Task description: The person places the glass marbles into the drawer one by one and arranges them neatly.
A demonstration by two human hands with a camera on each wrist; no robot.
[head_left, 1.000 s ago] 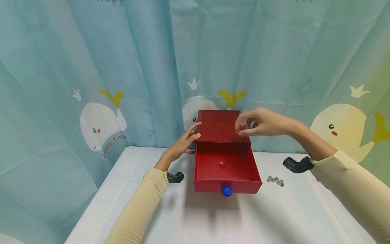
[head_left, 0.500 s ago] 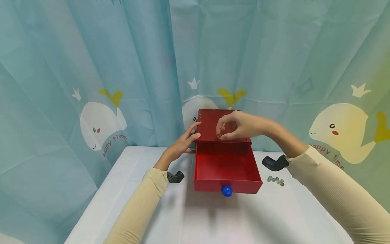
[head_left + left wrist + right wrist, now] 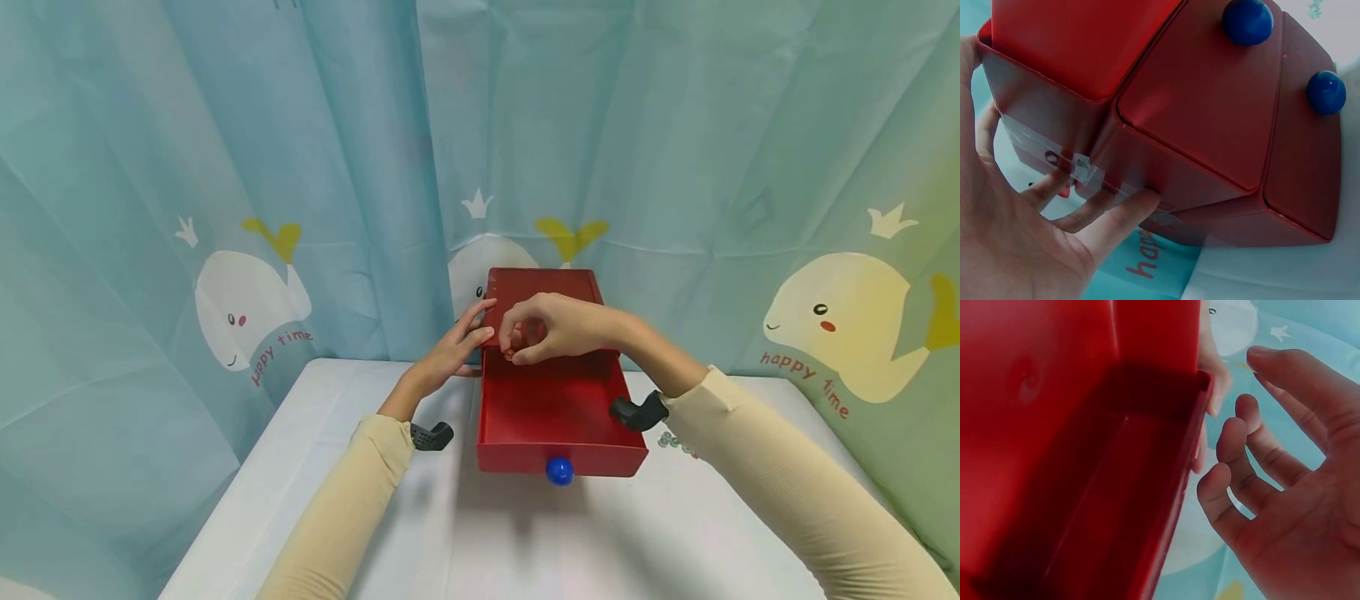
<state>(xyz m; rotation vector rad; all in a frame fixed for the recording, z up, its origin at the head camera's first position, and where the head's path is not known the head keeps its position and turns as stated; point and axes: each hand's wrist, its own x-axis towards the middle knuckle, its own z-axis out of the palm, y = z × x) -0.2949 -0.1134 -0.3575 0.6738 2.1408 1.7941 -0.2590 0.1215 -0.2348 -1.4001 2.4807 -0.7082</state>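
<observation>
A red drawer box (image 3: 517,287) stands on the table with its top drawer (image 3: 551,412) pulled out. The drawer has a blue ball knob (image 3: 559,472). My left hand (image 3: 442,358) rests on the box's left side, its fingers fairly straight and spread; the left wrist view shows fingertips (image 3: 1147,200) against the side wall. Over the drawer's back left part, my right hand (image 3: 551,325) pinches a small reddish round piece (image 3: 509,355) between thumb and fingertips. The right wrist view shows the right hand (image 3: 1291,481) beside the drawer wall (image 3: 1175,494), the piece not visible there.
Several small green and red round pieces (image 3: 669,441) lie right of the drawer, partly hidden by the right arm. Lower drawers with blue knobs (image 3: 1326,92) are shut. A blue-green whale-print curtain (image 3: 360,208) hangs behind the white table (image 3: 330,392).
My right hand has moved left and slightly down with the reddish piece, from over the right side of the box top to the drawer's back left. My left hand stays put.
</observation>
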